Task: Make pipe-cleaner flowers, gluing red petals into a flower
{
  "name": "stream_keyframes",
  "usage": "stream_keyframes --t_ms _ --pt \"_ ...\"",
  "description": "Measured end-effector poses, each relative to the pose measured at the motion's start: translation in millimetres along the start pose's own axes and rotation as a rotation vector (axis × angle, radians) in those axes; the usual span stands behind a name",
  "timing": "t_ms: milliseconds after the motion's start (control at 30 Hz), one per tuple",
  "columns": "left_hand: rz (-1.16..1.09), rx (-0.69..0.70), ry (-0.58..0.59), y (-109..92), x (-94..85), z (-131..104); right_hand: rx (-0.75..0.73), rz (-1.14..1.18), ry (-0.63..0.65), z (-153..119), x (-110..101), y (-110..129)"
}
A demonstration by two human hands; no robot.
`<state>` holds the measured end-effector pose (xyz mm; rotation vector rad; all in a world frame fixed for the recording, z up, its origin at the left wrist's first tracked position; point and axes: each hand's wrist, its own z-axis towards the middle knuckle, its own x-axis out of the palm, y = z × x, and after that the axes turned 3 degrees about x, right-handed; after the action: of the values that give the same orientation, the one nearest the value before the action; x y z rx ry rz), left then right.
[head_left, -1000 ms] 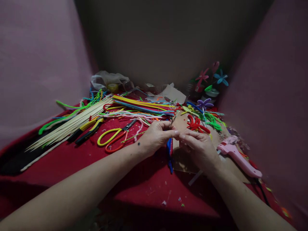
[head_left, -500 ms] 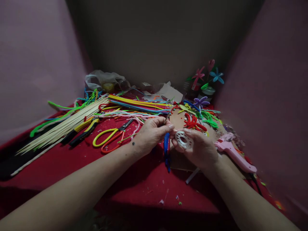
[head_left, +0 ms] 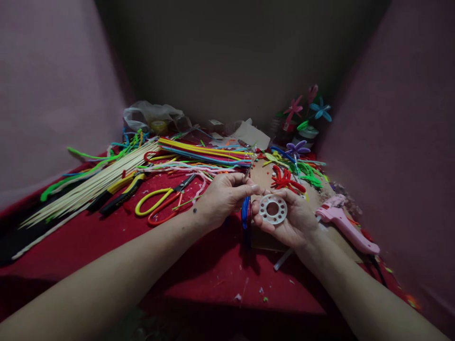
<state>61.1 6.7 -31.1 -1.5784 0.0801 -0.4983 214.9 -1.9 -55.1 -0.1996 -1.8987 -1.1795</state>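
My left hand [head_left: 227, 196] is closed in a pinch, thumb against fingertips. A bundle of blue pipe cleaners [head_left: 245, 213] hangs below those fingers; its upper end is hidden by them. A thin dark strip rises just above the knuckles, too small to make out. Beside it, my right hand [head_left: 293, 218] holds a white plastic spool [head_left: 263, 209] with a ring of holes, its flat face turned up towards me. The right fingers curl under the spool, and its thumb and index tip come close to the left fingertips.
Scissors [head_left: 154, 201], pliers [head_left: 124, 189], wooden sticks [head_left: 95, 180] and coloured pipe cleaners [head_left: 206, 151] lie to the left. A red pipe-cleaner piece [head_left: 282, 177] rests on cardboard [head_left: 261, 175]. At right are a pink glue gun [head_left: 346, 225] and pipe-cleaner flowers [head_left: 321, 111].
The right hand has rolled open somewhat, so the spool now faces me more fully. The left hand keeps its pinch, almost in place, and the blue bundle has swung slightly.
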Motion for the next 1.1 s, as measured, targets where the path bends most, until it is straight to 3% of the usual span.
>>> stream_keyframes --t_ms 267,533,800,1100 --pt "0.041 -0.079 -0.01 -1 1.4 1 -0.016 -0.032 -0.051 2 -4 -3" --pt "0.023 -0.111 0.005 2 0.9 1 0.042 0.112 -0.073 3 -6 -4" --pt "0.064 -0.156 -0.002 11 -4.1 6 0.124 0.186 -0.223 5 -1 -5" --pt "0.091 -0.164 0.019 10 -5.7 9 0.087 0.123 -0.184 2 0 -3"
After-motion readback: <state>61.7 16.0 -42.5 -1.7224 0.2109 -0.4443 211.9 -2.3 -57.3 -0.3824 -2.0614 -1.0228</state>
